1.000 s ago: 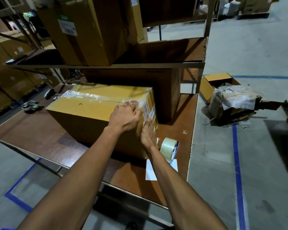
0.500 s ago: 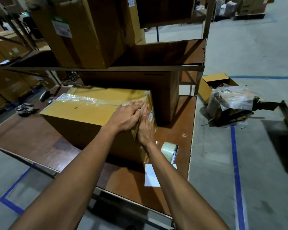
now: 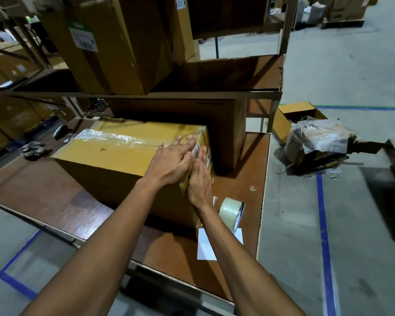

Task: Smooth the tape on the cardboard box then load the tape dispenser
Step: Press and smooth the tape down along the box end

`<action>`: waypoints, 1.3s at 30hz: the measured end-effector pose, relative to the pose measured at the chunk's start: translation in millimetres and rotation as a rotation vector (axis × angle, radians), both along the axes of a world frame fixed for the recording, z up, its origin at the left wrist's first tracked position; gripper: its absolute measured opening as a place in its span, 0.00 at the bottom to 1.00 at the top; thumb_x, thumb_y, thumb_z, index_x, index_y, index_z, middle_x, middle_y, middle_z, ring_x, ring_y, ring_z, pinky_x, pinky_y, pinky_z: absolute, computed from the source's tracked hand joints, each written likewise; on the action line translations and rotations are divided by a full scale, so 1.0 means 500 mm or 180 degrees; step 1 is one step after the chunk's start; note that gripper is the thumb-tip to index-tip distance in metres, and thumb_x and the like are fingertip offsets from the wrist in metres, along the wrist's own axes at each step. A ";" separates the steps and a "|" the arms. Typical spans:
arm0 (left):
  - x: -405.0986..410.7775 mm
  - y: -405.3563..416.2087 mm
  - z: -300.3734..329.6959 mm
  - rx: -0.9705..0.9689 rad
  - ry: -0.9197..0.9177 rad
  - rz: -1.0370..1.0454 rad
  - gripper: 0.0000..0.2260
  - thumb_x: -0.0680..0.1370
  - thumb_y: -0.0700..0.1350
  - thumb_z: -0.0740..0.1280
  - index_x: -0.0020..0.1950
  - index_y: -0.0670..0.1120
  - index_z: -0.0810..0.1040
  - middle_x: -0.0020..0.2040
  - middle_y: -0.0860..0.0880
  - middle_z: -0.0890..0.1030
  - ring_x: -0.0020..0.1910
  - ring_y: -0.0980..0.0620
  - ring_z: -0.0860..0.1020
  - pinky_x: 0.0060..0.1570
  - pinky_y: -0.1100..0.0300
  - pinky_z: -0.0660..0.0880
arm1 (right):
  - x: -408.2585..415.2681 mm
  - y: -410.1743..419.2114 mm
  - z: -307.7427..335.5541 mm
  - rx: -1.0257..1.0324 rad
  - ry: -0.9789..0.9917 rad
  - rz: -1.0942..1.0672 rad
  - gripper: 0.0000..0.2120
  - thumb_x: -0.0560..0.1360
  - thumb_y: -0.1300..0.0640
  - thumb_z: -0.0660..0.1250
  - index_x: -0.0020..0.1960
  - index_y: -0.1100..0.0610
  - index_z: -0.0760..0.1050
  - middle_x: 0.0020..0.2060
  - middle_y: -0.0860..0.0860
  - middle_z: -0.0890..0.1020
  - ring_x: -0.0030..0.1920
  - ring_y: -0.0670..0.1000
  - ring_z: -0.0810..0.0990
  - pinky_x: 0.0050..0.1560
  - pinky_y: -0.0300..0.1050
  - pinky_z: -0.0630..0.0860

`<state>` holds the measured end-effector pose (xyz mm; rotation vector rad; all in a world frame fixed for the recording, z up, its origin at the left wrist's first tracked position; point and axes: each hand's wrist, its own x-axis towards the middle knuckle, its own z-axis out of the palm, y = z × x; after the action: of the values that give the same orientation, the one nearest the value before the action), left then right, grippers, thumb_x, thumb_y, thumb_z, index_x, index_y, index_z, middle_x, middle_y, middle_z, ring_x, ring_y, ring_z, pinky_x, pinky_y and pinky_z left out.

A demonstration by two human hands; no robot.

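A closed, yellow-brown rectangular cardboard box [image 3: 114, 160] is seen lying on a brown wooden worktable [image 3: 240, 197], and every other place is given from this box. A wrinkled strip of clear packing tape [image 3: 114, 137] runs along its top seam toward the right-hand end. The left hand [image 3: 171, 163] is laid flat on the box's top at the right end, fingers stretched out and together, nothing being gripped. The right hand [image 3: 200, 181] is pressed flat against the box's right end face, just below the top edge, palm on the cardboard and fingers extended; nothing is held in it either. The two hands meet at the corner edge.

Just beside the box's near right corner, a roll of clear tape mounted in a dark dispenser [image 3: 232, 213] stands on the table, partly over a white sheet of paper [image 3: 206, 247]. Behind the box, a large dark brown carton [image 3: 214, 124] is placed under a shelf. To the right of the box, on the grey floor, a small open yellow carton [image 3: 294, 112] is seen; its contents cannot be made out. Next to it lies a crushed carton wrapped in clear plastic film [image 3: 317, 144].
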<state>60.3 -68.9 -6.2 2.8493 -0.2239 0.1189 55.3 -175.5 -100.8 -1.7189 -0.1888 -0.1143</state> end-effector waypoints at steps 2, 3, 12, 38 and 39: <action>0.003 0.001 -0.001 0.0045 0.0121 -0.0045 0.31 0.83 0.59 0.46 0.86 0.58 0.61 0.86 0.57 0.60 0.86 0.54 0.56 0.83 0.35 0.48 | 0.004 0.009 0.020 0.0160 -0.0127 0.0049 0.30 0.88 0.43 0.42 0.87 0.54 0.49 0.86 0.48 0.52 0.85 0.43 0.48 0.83 0.39 0.47; 0.004 0.001 -0.003 0.0078 0.0151 -0.0005 0.30 0.83 0.60 0.45 0.86 0.59 0.62 0.86 0.58 0.61 0.86 0.54 0.57 0.83 0.35 0.48 | 0.005 0.009 0.022 0.0220 -0.0161 0.0081 0.30 0.88 0.44 0.42 0.87 0.54 0.48 0.86 0.48 0.52 0.85 0.44 0.49 0.83 0.39 0.48; -0.008 -0.029 0.008 0.0473 0.0113 0.1099 0.32 0.82 0.60 0.46 0.79 0.48 0.72 0.73 0.36 0.78 0.72 0.38 0.77 0.78 0.30 0.60 | 0.022 -0.011 -0.048 -0.0325 0.0301 0.0223 0.30 0.88 0.43 0.39 0.87 0.52 0.42 0.86 0.46 0.47 0.85 0.44 0.47 0.85 0.52 0.50; -0.083 -0.004 -0.006 0.0000 -0.0516 0.0423 0.30 0.87 0.62 0.46 0.81 0.50 0.73 0.79 0.48 0.75 0.80 0.48 0.70 0.78 0.41 0.66 | -0.047 0.008 -0.064 -0.0521 0.0311 0.0174 0.29 0.89 0.45 0.42 0.87 0.55 0.44 0.84 0.44 0.42 0.85 0.42 0.42 0.81 0.34 0.42; -0.085 0.003 -0.007 0.0078 -0.0483 0.0314 0.31 0.86 0.63 0.45 0.81 0.52 0.73 0.79 0.49 0.75 0.81 0.49 0.69 0.79 0.40 0.64 | -0.059 0.015 -0.100 -0.0539 0.0747 0.0303 0.27 0.90 0.50 0.45 0.86 0.60 0.48 0.86 0.50 0.46 0.86 0.48 0.46 0.80 0.34 0.44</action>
<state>18.0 -67.3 -9.9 2.8778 -0.1161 0.3554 26.0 -167.8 -151.0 -1.8720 -0.1081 0.1778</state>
